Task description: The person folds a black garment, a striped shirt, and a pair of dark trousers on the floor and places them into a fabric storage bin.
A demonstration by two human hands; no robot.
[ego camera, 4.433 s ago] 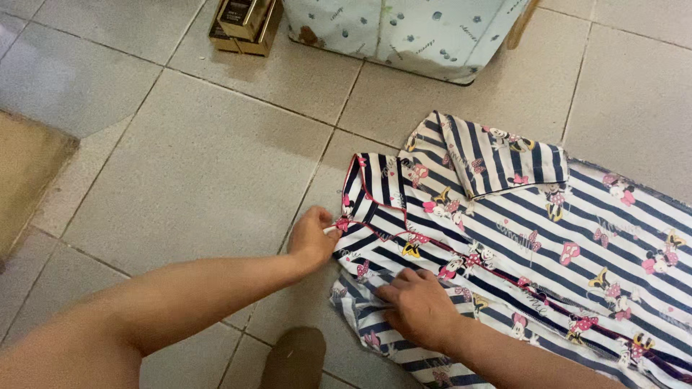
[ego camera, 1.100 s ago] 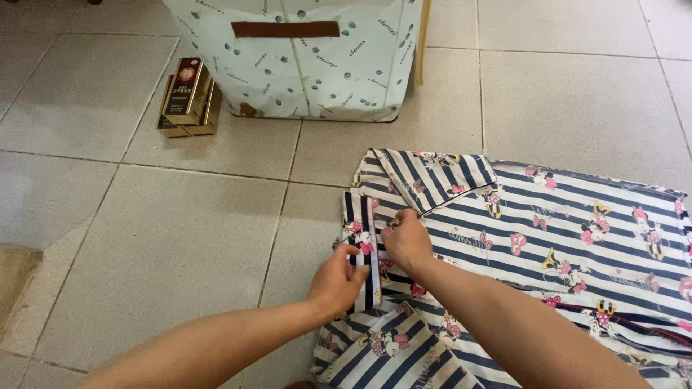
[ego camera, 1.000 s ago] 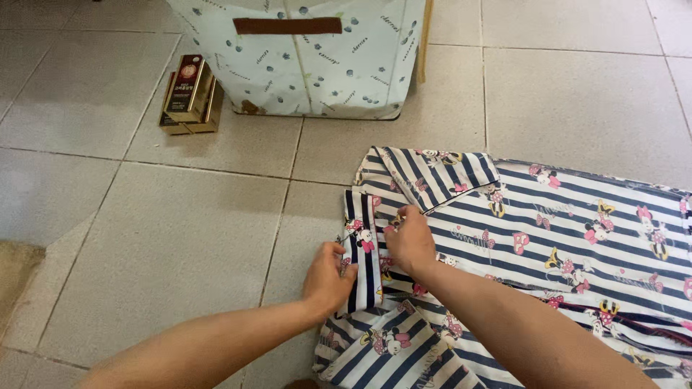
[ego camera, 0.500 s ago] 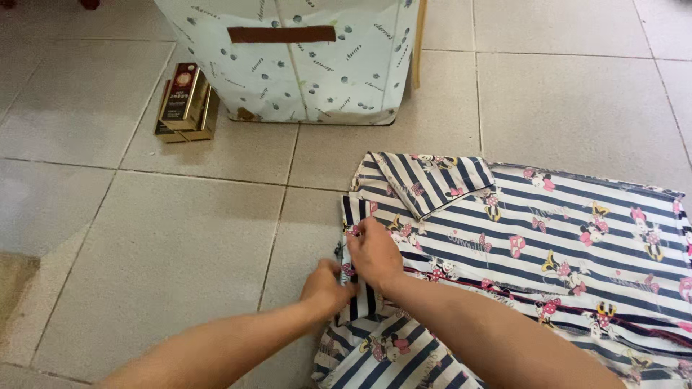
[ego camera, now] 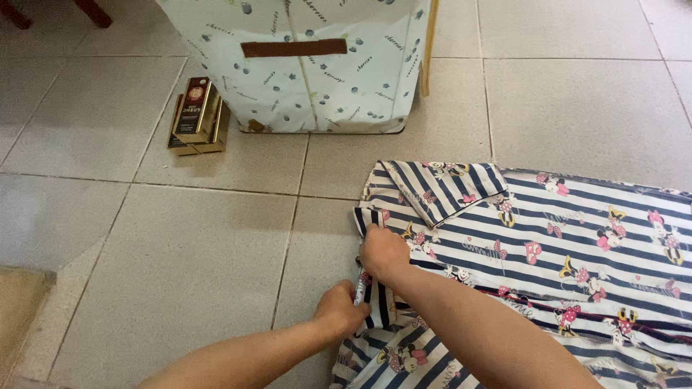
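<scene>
From my seat, the gold boxes [ego camera: 196,115] and the tall printed storage bag [ego camera: 303,65] stand well up the tiled floor [ego camera: 180,252], leaving bare tile left of the work. My left hand [ego camera: 340,311] pinches the folded collar edge of the striped pyjama shirt [ego camera: 548,245], likely to keep the fold flat. Just beyond it, my right hand [ego camera: 383,252] presses closed fingers on the same strip; the shirt lies spread to the right.
</scene>
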